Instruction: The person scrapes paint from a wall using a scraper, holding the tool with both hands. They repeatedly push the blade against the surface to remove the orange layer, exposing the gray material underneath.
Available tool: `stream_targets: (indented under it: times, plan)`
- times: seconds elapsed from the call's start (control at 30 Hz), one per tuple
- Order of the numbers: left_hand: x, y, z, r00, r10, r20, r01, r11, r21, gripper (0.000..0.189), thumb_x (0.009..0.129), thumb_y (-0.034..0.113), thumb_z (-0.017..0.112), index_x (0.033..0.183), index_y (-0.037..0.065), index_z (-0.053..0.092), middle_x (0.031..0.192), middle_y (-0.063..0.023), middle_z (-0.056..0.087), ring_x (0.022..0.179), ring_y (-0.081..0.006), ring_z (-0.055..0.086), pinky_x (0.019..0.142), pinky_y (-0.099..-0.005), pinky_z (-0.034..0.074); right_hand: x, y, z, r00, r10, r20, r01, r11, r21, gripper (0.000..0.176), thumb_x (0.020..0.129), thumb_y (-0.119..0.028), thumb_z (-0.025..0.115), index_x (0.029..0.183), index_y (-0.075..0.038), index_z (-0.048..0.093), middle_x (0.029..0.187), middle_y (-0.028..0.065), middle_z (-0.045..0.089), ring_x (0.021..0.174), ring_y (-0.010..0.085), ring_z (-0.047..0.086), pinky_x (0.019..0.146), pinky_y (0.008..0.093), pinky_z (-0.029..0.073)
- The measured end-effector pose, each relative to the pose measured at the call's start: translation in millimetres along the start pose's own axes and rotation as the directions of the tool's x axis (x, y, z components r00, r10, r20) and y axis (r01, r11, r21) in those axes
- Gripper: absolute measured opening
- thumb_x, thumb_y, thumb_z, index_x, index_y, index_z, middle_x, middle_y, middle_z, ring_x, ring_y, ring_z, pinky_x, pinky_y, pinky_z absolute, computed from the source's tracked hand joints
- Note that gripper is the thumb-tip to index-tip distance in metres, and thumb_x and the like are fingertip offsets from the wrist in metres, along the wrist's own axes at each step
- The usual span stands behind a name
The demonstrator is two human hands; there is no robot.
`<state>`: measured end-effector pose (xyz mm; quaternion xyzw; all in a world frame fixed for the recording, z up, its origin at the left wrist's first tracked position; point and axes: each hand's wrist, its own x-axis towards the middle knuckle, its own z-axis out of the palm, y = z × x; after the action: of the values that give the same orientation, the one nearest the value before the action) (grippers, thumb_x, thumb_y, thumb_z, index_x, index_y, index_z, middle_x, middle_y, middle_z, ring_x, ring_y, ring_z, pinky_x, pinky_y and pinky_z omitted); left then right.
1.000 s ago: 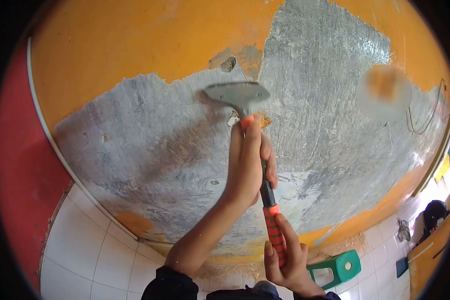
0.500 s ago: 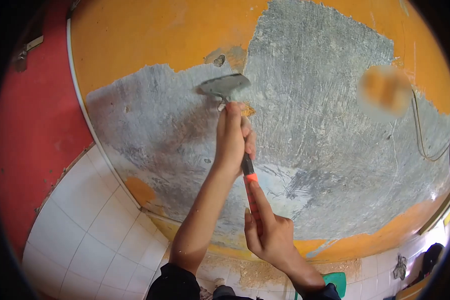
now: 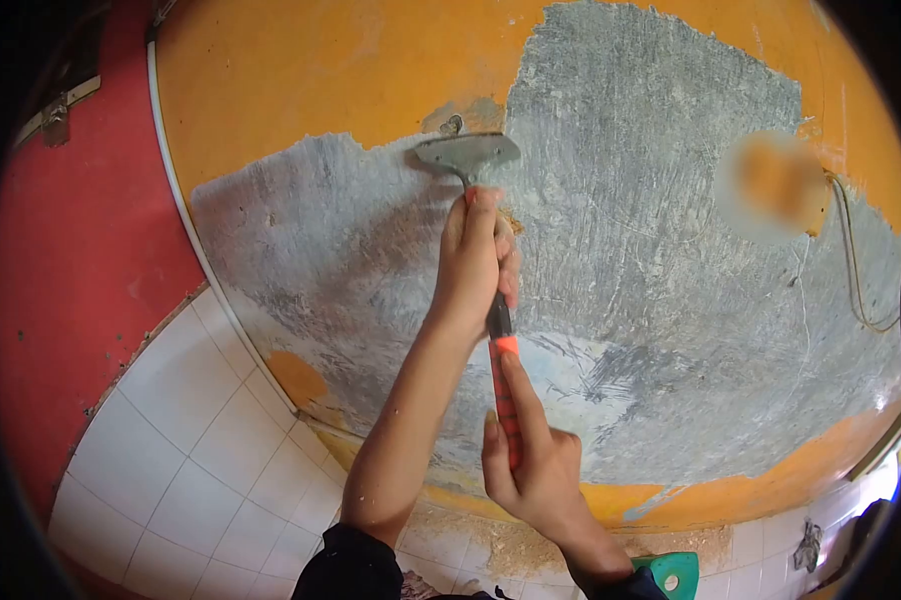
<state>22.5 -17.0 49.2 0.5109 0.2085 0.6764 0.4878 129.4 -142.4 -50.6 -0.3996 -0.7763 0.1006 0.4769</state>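
A long scraper [image 3: 500, 318] with a wide metal blade and a red and black handle is held against the wall. My left hand [image 3: 476, 250] wraps round its upper shaft, just below the blade. Lower down, my right hand [image 3: 538, 455] grips the red handle, with one finger stretched along it. The blade [image 3: 468, 152] lies at the ragged edge between the orange paint [image 3: 321, 70] and the bare grey wall [image 3: 651, 200], just below a small hole [image 3: 453, 125].
To the left, a white pipe [image 3: 176, 190] runs down beside a red wall [image 3: 81, 270] and white tiles [image 3: 186, 390]. A cable loop [image 3: 853, 265] hangs on the right. Scraped debris [image 3: 531, 552] and a green object [image 3: 682, 574] are on the floor.
The scraper blade has moved slightly up and to the right relative to the wall, closer to the hole. Both hands keep their hold on it, and the view has shifted a little.
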Motion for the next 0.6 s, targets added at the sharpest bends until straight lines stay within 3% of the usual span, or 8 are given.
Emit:
stream_targets:
  times: [0.07, 0.17, 0.2, 0.27, 0.37, 0.5, 0.6]
  plan:
    - [-16.3, -10.1, 1.8, 0.999, -0.041, 0.017, 0.041, 0.999, 0.011, 0.049, 0.097, 0.046, 0.044, 0.121, 0.003, 0.041, 0.064, 0.0037, 0.036, 0.039, -0.0052, 0.033, 0.030, -0.0220, 0.030, -14.2, -1.1, -2.2, 0.999, -0.034, -0.035, 0.036, 0.999, 0.037, 0.062, 0.083, -0.007, 0.054, 0.140, 0.005, 0.031, 0.106, 0.0232, 0.065, 0.052, 0.0287, 0.063, 0.051, 0.0343, 0.051]
    - [-15.5, -8.9, -0.7, 0.995, -0.097, 0.012, 0.097, 0.995, 0.018, 0.047, 0.097, 0.045, 0.045, 0.120, 0.004, 0.042, 0.064, 0.0037, 0.036, 0.039, -0.0050, 0.033, 0.031, -0.0218, 0.030, -10.9, -0.1, 2.6, 0.999, -0.034, -0.023, 0.034, 0.999, 0.011, 0.061, 0.083, -0.006, 0.053, 0.139, 0.005, 0.033, 0.109, 0.0248, 0.063, 0.054, 0.0295, 0.064, 0.052, 0.0345, 0.051]
    - [-6.3, -2.4, -1.0, 0.999, -0.043, 0.017, 0.043, 0.999, 0.014, 0.046, 0.097, 0.045, 0.044, 0.120, 0.004, 0.042, 0.063, 0.0037, 0.036, 0.039, -0.0051, 0.033, 0.031, -0.0221, 0.031, -7.7, -0.1, 4.5, 0.999, -0.026, -0.024, 0.026, 1.000, 0.008, 0.061, 0.083, -0.006, 0.053, 0.139, 0.005, 0.033, 0.109, 0.0248, 0.063, 0.054, 0.0295, 0.064, 0.052, 0.0345, 0.051]
    - [-3.3, 2.1, 0.2, 1.000, -0.008, 0.008, 0.008, 1.000, -0.011, 0.043, 0.097, 0.043, 0.043, 0.118, 0.005, 0.043, 0.063, 0.0038, 0.036, 0.038, -0.0051, 0.033, 0.030, -0.0228, 0.031, 3.0, -0.2, 6.4, 0.986, -0.095, -0.140, 0.104, 0.993, 0.057, 0.064, 0.081, -0.011, 0.058, 0.139, 0.002, 0.036, 0.053, 0.0057, 0.057, 0.041, 0.0208, 0.056, 0.041, 0.0331, 0.045]
    - [-19.1, -9.5, -1.9, 0.995, -0.100, -0.026, 0.101, 0.995, 0.012, 0.042, 0.097, 0.042, 0.045, 0.117, 0.005, 0.043, 0.064, 0.0039, 0.037, 0.039, -0.0049, 0.033, 0.031, -0.0225, 0.031, -13.9, 4.3, 11.7, 0.984, -0.099, -0.148, 0.108, 0.993, 0.050, 0.064, 0.080, -0.010, 0.058, 0.139, 0.003, 0.036, 0.060, 0.0094, 0.061, 0.042, 0.0211, 0.057, 0.042, 0.0327, 0.046]
    - [-6.5, 1.7, -4.7, 1.000, -0.017, 0.015, 0.018, 0.999, -0.028, 0.040, 0.097, 0.040, 0.046, 0.118, 0.006, 0.044, 0.065, 0.0038, 0.037, 0.039, -0.0053, 0.034, 0.031, -0.0228, 0.031, -3.4, -0.8, 6.6, 0.996, -0.054, -0.069, 0.059, 0.995, 0.080, 0.064, 0.079, -0.009, 0.057, 0.138, 0.005, 0.035, 0.071, 0.0147, 0.066, 0.043, 0.0206, 0.059, 0.043, 0.0323, 0.047]
    - [-18.3, -5.7, -2.0, 0.998, -0.064, -0.019, 0.064, 0.998, 0.004, 0.041, 0.097, 0.039, 0.046, 0.118, 0.004, 0.044, 0.065, 0.0036, 0.037, 0.039, -0.0056, 0.035, 0.031, -0.0229, 0.032, -6.3, -2.5, 4.6, 0.985, -0.121, -0.120, 0.132, 0.987, 0.092, 0.065, 0.079, -0.008, 0.057, 0.138, 0.007, 0.035, 0.080, 0.0183, 0.067, 0.044, 0.0201, 0.060, 0.044, 0.0323, 0.048]
